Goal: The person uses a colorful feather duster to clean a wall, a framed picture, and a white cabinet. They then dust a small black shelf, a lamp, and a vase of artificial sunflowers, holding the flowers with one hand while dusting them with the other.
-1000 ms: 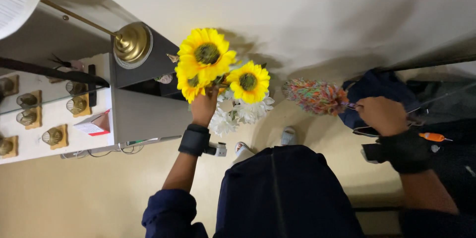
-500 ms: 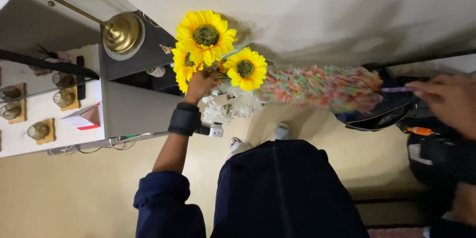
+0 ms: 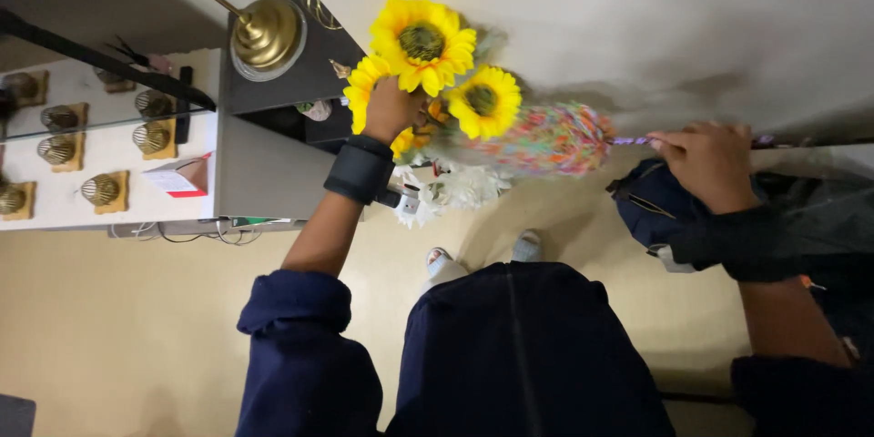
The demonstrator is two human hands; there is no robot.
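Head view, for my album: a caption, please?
Left hand grips sunflowers; right hand brushes them with a multicoloured duster.

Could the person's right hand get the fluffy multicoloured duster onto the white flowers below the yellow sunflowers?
Probably yes: the right hand holds the duster just above the white flowers, nothing between.

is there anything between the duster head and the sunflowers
Nothing visible stands between them. The right hand holds the multicoloured duster by its thin handle, and its fluffy head lies right against the sunflowers that the left hand grips by the stems.
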